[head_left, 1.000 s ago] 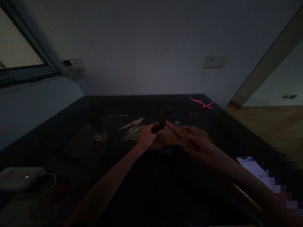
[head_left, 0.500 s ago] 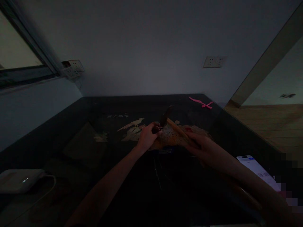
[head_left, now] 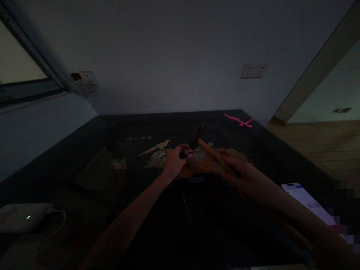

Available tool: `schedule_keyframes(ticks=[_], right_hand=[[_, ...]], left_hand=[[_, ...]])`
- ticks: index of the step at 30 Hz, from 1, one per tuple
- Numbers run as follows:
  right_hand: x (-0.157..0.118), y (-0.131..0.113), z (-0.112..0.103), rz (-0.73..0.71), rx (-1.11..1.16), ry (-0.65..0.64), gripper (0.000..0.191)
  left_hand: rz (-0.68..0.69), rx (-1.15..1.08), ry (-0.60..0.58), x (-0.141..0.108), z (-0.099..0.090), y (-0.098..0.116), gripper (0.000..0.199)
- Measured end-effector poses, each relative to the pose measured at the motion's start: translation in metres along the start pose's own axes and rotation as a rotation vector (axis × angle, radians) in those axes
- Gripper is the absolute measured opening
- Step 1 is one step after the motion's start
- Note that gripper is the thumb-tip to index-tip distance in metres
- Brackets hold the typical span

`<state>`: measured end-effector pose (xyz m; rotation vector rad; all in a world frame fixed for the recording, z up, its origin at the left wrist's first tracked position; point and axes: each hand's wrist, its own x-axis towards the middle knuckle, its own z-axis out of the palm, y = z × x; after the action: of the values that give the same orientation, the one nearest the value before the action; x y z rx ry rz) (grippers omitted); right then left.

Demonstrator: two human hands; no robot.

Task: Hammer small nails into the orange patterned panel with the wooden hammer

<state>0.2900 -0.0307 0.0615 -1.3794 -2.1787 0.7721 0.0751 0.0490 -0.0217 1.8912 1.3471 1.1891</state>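
Observation:
My right hand [head_left: 237,170] is closed around the wooden handle of a hammer [head_left: 209,150]. Its dark head [head_left: 197,135] is just beyond and to the right of my left fingertips. My left hand [head_left: 174,161] is bent into a pinch at the near side of the hammer head. A small purple bit shows at those fingertips, too dim to name. Under both hands lies an orange and pale speckled piece [head_left: 201,163] on the dark tabletop [head_left: 157,210]. A small blue-edged item [head_left: 197,179] pokes out at its near edge.
A pink ribbon [head_left: 243,123] lies at the table's far right corner. To the right is a lit phone [head_left: 309,206]. A white device [head_left: 24,216] with a cable sits at the left. Wall sockets [head_left: 253,70] are above the table's back edge.
Both hands stay almost where they were, with the hammer still in the right. The purple bit and the speckled piece now show more clearly. The view has shifted slightly.

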Motion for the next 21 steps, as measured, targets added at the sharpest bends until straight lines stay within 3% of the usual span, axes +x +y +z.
schedule_keyframes(ticks=[5,11,17,21], right_hand=[[0.000,0.002,0.004,0.021,-0.006,-0.058,0.033],[0.000,-0.004,-0.005,-0.018,-0.018,0.019,0.031],[0.004,0.000,-0.003,0.000,-0.047,-0.099,0.030],[0.005,0.002,-0.006,-0.026,-0.110,-0.031,0.034]], left_hand=[[0.025,0.012,-0.024,0.000,0.001,-0.004,0.024],[0.010,0.028,-0.015,0.000,0.003,-0.006,0.028],[0.007,0.014,-0.031,0.001,0.003,-0.007,0.036],[0.020,0.013,-0.023,0.001,0.005,-0.011,0.036]])
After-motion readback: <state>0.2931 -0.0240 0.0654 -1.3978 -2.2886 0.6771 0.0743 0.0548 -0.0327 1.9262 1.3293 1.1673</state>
